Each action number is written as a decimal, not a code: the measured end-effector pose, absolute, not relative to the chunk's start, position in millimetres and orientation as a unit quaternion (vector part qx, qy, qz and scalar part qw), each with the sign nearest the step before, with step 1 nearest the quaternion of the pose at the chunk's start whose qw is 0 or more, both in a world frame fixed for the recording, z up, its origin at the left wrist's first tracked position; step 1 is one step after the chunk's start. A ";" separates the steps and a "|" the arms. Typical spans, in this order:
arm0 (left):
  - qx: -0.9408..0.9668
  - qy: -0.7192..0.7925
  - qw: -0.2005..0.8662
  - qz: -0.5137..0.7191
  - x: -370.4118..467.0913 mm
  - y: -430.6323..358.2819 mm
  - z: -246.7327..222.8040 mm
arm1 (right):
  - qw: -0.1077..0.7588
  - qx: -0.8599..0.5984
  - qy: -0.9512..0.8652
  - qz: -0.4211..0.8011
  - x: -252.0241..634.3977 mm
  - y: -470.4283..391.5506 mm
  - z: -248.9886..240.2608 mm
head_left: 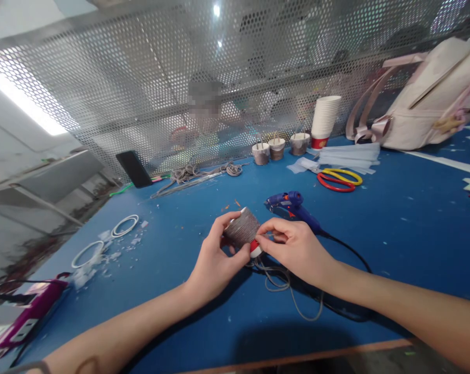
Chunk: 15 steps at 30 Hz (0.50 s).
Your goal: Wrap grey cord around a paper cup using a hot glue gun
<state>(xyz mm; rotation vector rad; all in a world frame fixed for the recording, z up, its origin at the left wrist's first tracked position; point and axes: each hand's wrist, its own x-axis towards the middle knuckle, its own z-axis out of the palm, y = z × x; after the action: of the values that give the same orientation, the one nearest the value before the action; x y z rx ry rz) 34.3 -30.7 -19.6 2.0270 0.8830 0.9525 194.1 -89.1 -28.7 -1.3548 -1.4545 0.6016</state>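
My left hand (219, 257) is wrapped round a paper cup (242, 228), which lies tilted on its side above the blue table. Grey cord covers most of the cup, and a red and white band shows at the end nearer me. My right hand (297, 249) pinches at the cup's right side, by the edge of the wound cord; the fingertips seem to hold the grey cord (277, 286), whose loose loops hang below onto the table. Just beyond my right hand lies a blue glue gun (293, 203), its black cable running right.
Scissors (339, 179), white strips (350, 156), stacked cups (326, 120) and cord-wrapped cups (277, 148) stand or lie at the back. A backpack (426, 104) is at right. A phone (133, 169), cord bundles (186, 174), white rings (125, 226) and a purple power strip (30, 314) are left.
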 end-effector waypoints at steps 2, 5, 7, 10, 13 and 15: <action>0.788 0.341 0.357 0.369 34.1 -31.0 -19.9 | 0.507 -0.565 -0.601 0.249 194.1 -89.3 -28.1; 0.788 0.341 0.351 0.373 34.1 -31.0 -20.2 | 0.505 -0.573 -0.594 0.253 194.4 -90.4 -27.3; 0.787 0.341 0.347 0.379 34.3 -30.8 -20.4 | 0.504 -0.574 -0.593 0.255 194.2 -91.2 -26.9; 0.788 0.340 0.340 0.384 34.7 -30.4 -20.7 | 0.503 -0.576 -0.595 0.247 193.2 -92.0 -26.6; 0.792 0.338 0.334 0.384 34.6 -30.4 -21.6 | 0.502 -0.579 -0.599 0.233 192.0 -92.2 -26.4; 0.793 0.335 0.333 0.385 34.2 -30.5 -22.3 | 0.502 -0.580 -0.601 0.226 191.7 -92.4 -26.3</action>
<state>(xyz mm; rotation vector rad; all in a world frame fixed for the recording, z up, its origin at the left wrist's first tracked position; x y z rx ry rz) 34.2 -30.5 -22.3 2.0708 0.8759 1.0042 191.7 -92.4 -26.3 -1.4017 -1.4521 0.5454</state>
